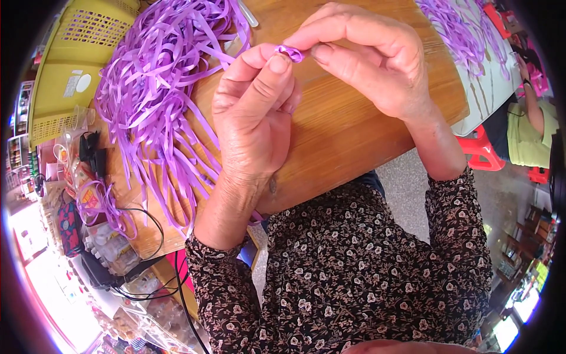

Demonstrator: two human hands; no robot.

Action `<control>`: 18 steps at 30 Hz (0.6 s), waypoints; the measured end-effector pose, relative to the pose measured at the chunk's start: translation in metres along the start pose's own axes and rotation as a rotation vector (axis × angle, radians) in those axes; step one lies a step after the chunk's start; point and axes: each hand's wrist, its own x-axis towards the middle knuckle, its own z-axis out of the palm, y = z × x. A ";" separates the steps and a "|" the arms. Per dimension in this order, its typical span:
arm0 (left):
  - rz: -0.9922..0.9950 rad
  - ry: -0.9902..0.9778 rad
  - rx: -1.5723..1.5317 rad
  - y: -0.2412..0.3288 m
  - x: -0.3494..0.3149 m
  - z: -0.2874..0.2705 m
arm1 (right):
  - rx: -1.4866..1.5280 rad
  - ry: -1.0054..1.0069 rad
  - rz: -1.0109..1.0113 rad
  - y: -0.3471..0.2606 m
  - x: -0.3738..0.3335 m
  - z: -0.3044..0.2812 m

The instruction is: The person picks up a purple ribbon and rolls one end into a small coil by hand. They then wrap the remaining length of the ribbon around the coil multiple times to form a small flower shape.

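Note:
Over the wooden table (pixel 330 141), a small folded loop of shiny purple ribbon (pixel 293 54) is pinched between the thumb and index finger of my left hand (pixel 253 100). My right hand (pixel 377 65) comes in from the right, fingers bent and closed in a pinch at the same ribbon. Its index fingertip rests on the loop's upper edge, with the thumb tip just beside it. Left of my hands lies a large heap of long purple ribbons (pixel 159 76), with strands hanging over the table's near edge. My left forearm is close to those strands.
A yellow-green plastic basket (pixel 53 100) stands at the far left. Bags, a black cable (pixel 159 227) and small goods crowd the left edge. At right, more purple ribbons (pixel 466 41) lie on a white table (pixel 476 103), near a red stool (pixel 480 152) and a person in a yellow-green top (pixel 533 133).

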 end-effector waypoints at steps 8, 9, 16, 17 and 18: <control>-0.051 -0.037 -0.013 0.000 0.001 -0.002 | -0.096 0.033 0.349 -0.012 0.007 -0.004; -0.047 -0.061 -0.047 -0.002 0.002 -0.002 | -0.239 -0.020 -0.007 0.012 0.003 -0.010; -0.064 -0.061 -0.010 -0.001 0.001 0.000 | -0.483 -0.028 -0.297 0.023 -0.003 -0.005; -0.066 -0.057 -0.024 -0.001 0.001 0.000 | -0.481 -0.028 -0.297 0.020 -0.005 -0.001; -0.069 -0.055 -0.038 0.000 0.000 0.000 | -0.385 0.053 0.007 0.011 -0.009 0.005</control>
